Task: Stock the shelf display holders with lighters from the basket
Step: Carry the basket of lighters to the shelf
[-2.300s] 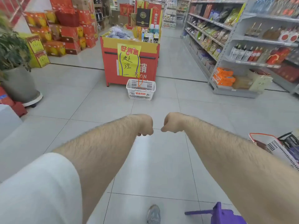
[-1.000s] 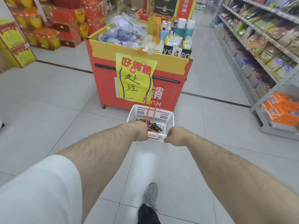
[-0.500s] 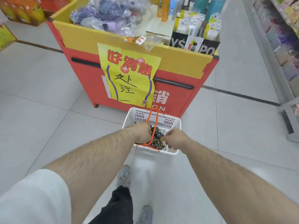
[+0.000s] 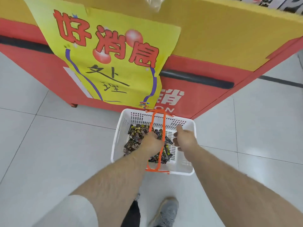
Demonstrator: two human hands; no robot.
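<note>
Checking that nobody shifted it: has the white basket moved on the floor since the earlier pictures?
No. The basket sits in front of the red stand, below the yellow sign, as before; only the camera came closer.

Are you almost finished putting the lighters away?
Not nearly. The white basket on the floor holds a full pile of lighters. The left hand reaches among them; the right hand hovers open. No display holders are in view, so all stocking remains.
</note>
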